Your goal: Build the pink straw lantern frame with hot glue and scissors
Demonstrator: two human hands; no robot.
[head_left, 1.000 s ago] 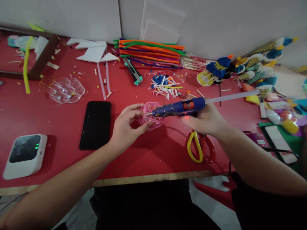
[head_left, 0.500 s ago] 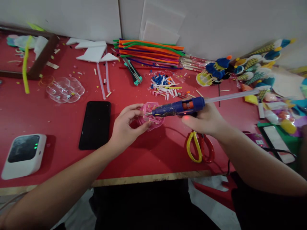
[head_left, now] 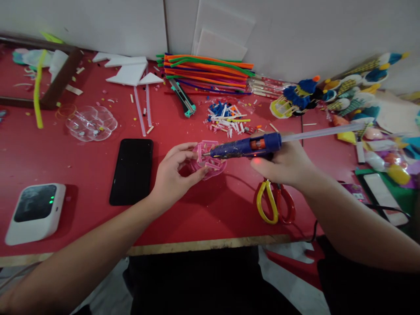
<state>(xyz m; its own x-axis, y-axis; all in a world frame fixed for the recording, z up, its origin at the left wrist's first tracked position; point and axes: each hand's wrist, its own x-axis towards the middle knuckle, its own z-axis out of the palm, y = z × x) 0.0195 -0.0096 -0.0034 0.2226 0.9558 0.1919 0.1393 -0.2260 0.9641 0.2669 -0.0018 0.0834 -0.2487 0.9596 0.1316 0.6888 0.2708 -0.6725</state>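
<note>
A small pink craft piece point(head_left: 215, 164), with a round base and short bars on top, is pinched at its left side by my left hand point(head_left: 175, 170). My right hand point(head_left: 282, 162) is wrapped round a dark blue hot glue gun point(head_left: 244, 146), its red light lit. The metal nozzle points left, over the pink bars; whether it touches them I cannot tell. A long clear glue stick point(head_left: 323, 132) juts out of the gun's back end. Below my right hand lie scissors point(head_left: 267, 203) with one yellow and one red handle.
A black phone point(head_left: 131, 171) and a white device point(head_left: 36, 213) lie to the left. Behind are a clear flower-shaped tray point(head_left: 92, 123), a utility knife point(head_left: 182, 98), a pile of cut sticks point(head_left: 226, 118) and colourful pipe cleaners point(head_left: 206, 72). Craft figures point(head_left: 300, 94) crowd the right.
Both hands hold the same things in nearly the same place. The whole view has shifted slightly, and the nozzle stays over the pink piece.
</note>
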